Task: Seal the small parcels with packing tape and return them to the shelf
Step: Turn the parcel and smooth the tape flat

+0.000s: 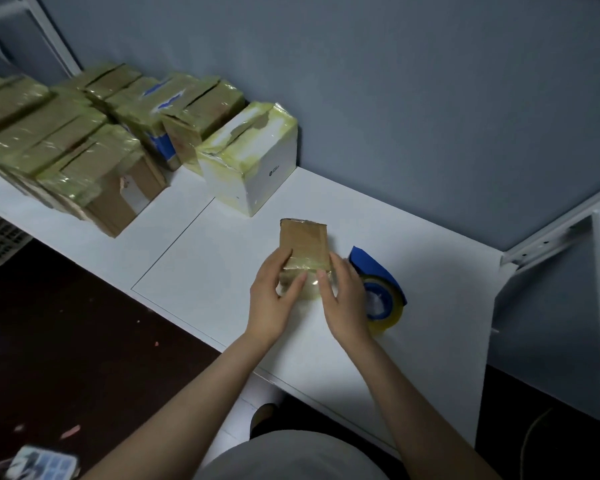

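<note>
Forearms reach out from the bottom edge to a small brown parcel (303, 242) lying on the white shelf (194, 265), just in front of the person. The left hand (272, 296) grasps its left side and the right hand (343, 299) its right. Both thumbs press on the glossy tape (309, 264) wrapped over the near end, apparently to smooth it onto the cardboard while the fingers steady the parcel. The roll (381, 296), in its blue holder, rests just beside the right hand, within easy reach for another strip. A white box (257, 161) and a stack (66, 140) of taped parcels sit further back along the wall, well apart, which leaves room to work.
</note>
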